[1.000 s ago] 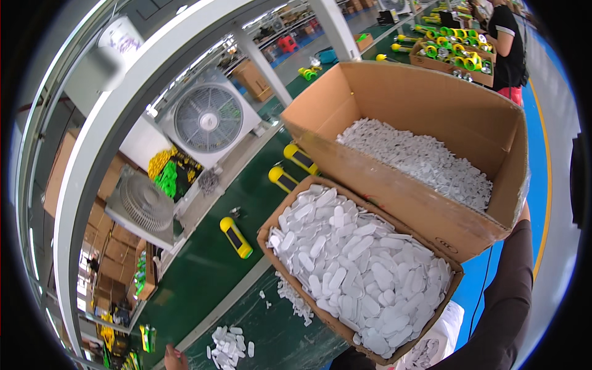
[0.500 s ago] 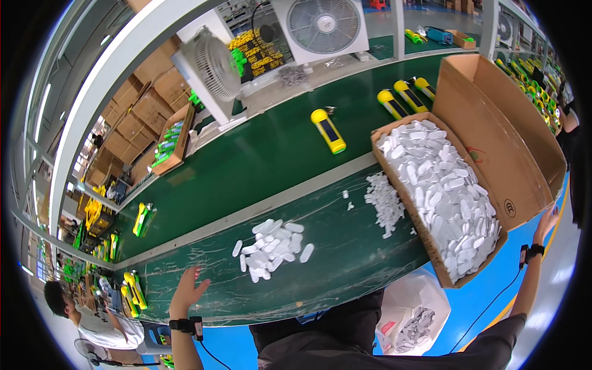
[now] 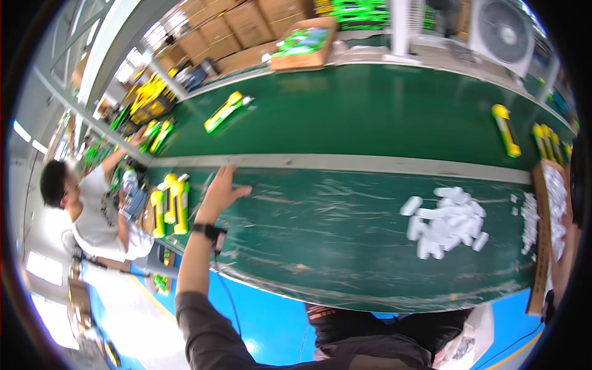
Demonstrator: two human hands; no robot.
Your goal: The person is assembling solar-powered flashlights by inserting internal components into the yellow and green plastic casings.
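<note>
My left hand (image 3: pixel 223 192) is over the left part of the green work surface (image 3: pixel 320 246), fingers apart and thumb stretched out, with nothing in it. Nearest to it, on its left, lie several yellow-and-green torch-shaped units (image 3: pixel 179 206) with dark panels. Well to the right of the hand is a loose pile of flat white oval pieces (image 3: pixel 449 222). My right wrist's dark band shows by the open cardboard box (image 3: pixel 540 246) at the right rim; the right hand's fingers cannot be made out there. More white pieces (image 3: pixel 555 206) fill that box.
Beyond a grey divider strip (image 3: pixel 345 162), a green belt (image 3: pixel 364 111) carries more yellow-and-green units (image 3: pixel 225 111). Small white bits (image 3: pixel 529 223) lie beside the box. At the left, a co-worker (image 3: pixel 98 209) reaches toward the belt. A carton (image 3: pixel 302 60) stands behind the belt.
The view has swung left, so the white pile and box now appear farther right. My left hand has reached farther forward, near the divider strip, and remains without anything in it.
</note>
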